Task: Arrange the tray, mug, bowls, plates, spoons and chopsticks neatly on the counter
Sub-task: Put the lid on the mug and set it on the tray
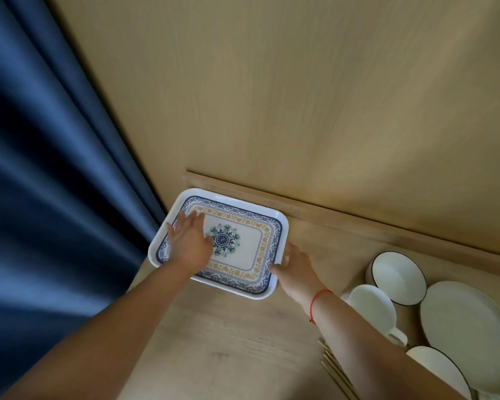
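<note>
A white rectangular tray with a blue and yellow patterned border lies flat at the back left corner of the wooden counter. My left hand lies flat on the tray's left half, fingers straight. My right hand touches the tray's right rim with its fingers and thumb. At the right stand a white mug, a black-rimmed white bowl, a large white plate and a second bowl. Wooden chopsticks lie partly hidden under my right forearm.
A wooden wall panel with a low ledge runs behind the tray. A dark blue curtain hangs along the counter's left side. Bare counter lies between the tray and me.
</note>
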